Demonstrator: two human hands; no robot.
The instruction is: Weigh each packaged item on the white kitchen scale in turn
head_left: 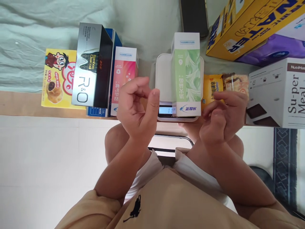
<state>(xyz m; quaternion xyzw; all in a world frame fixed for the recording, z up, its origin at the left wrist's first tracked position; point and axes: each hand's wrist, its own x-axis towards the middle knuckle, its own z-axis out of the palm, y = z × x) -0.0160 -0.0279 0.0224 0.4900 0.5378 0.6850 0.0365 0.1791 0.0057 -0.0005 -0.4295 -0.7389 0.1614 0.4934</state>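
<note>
A white and green toothpaste box [187,73] rests on the right part of a white digital kitchen scale [163,78], whose lit display [165,110] is partly covered by the box. My left hand [139,109] hovers left of the scale with its fingers loosely curled, thumb apart, and nothing in it. It overlaps a pink and white toothpaste box [125,68] from this viewpoint. To the right of the scale, my right hand [224,119] is raised, fingers bent and apart, also holding nothing. Behind its fingers show a yellow soap packet [213,84] and a clear-wrapped snack [235,83].
On the left stand a yellow snack box [56,82], a silver-black box [89,66] and a blue box [116,39]. A black phone [194,16] lies at the back. On the right are a large yellow carton [252,28], a purple pack [267,51] and a white box [267,95].
</note>
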